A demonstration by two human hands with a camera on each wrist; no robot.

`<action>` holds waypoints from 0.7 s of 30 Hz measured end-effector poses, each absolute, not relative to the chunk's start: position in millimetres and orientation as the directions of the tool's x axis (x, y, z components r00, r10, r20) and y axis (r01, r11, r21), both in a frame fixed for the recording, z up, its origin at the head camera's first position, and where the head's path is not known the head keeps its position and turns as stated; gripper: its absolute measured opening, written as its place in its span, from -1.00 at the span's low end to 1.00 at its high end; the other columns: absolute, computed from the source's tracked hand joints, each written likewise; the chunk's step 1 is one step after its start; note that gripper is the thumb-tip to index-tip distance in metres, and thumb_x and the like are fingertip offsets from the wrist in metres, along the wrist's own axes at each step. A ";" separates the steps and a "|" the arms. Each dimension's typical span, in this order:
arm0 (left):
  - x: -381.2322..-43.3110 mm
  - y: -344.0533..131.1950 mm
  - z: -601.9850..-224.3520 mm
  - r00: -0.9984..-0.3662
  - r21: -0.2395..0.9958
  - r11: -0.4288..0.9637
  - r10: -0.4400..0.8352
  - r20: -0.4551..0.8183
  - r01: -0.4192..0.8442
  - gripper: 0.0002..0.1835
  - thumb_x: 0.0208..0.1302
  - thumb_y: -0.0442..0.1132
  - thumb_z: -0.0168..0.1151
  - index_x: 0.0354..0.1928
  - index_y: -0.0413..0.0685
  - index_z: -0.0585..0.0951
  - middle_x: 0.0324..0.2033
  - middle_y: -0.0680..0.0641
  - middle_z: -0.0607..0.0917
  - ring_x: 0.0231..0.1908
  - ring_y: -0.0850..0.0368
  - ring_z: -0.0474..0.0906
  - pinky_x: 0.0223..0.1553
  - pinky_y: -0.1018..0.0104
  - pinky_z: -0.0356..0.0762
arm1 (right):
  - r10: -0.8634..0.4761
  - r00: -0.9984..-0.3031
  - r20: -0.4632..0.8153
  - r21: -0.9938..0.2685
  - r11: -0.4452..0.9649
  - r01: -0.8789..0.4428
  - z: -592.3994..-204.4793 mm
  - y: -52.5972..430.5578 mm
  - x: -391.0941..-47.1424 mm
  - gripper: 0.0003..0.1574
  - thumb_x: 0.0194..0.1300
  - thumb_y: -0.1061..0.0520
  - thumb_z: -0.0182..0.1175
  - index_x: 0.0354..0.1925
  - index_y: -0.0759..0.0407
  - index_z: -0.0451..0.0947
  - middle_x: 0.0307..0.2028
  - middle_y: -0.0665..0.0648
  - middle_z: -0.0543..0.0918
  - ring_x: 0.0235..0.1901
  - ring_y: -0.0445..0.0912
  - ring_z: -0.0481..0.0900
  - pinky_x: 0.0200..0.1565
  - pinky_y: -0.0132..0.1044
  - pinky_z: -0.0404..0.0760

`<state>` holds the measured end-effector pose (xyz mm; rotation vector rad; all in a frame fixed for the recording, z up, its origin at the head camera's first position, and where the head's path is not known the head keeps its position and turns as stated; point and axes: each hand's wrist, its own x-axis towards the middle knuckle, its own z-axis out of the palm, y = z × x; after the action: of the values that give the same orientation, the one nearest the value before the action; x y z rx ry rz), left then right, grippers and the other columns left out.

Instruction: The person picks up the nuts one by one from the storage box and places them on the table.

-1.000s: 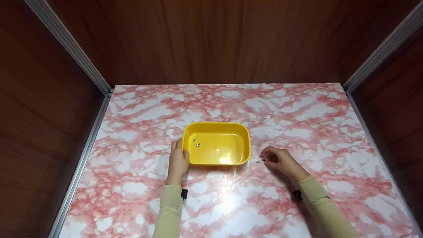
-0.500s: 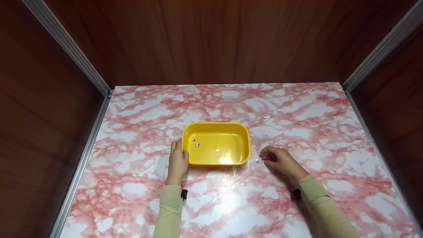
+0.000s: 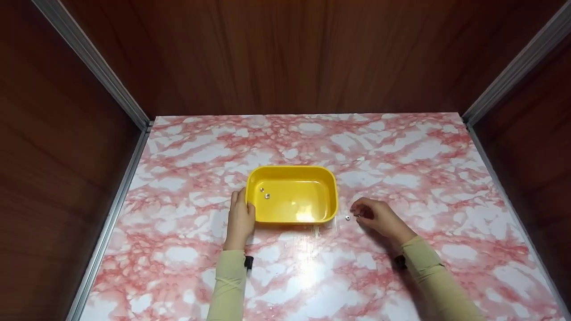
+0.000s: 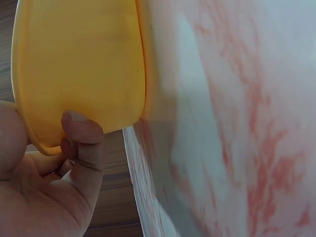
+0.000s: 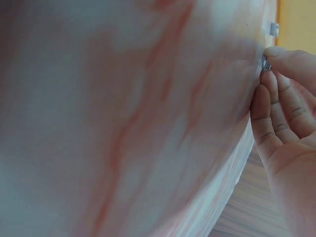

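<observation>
A yellow plastic bin (image 3: 296, 203) stands mid-table with two small metal nuts (image 3: 267, 196) on its floor near the left end. My left hand (image 3: 240, 223) grips the bin's left wall; the left wrist view shows its fingers (image 4: 84, 131) curled at the bin's end. To the right of the bin, my right hand (image 3: 378, 217) pinches another small metal nut (image 5: 265, 63) between thumb and fingertips, low over the table. One more nut (image 3: 348, 218) lies on the table between that hand and the bin, and shows beyond the thumb in the right wrist view.
The table (image 3: 187, 285) has a red-and-white marbled top with a glare patch in front of the bin. Dark wood-grain panels (image 3: 285, 58) rise at the back and both sides, with metal rails (image 3: 96, 67) along the corners.
</observation>
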<state>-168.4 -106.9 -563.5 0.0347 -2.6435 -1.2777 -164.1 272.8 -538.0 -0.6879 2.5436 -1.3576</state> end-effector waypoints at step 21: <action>-168.9 -107.1 -564.1 -0.979 0.782 0.619 -0.111 0.174 0.069 -0.52 0.31 -0.47 -0.02 0.29 -0.34 0.34 0.02 -0.21 0.40 -0.07 -0.06 0.46 0.10 0.11 0.41 | -0.453 -0.890 0.055 -0.845 0.454 -0.283 -564.5 282.6 -170.6 -0.59 0.08 0.52 0.25 -0.05 0.37 0.53 -0.21 0.27 0.64 -0.19 0.15 0.58 -0.11 0.05 0.55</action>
<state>-168.9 -107.1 -564.1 0.0344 -2.6378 -1.2874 -170.6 282.6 -564.5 -0.6452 2.5222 -1.4143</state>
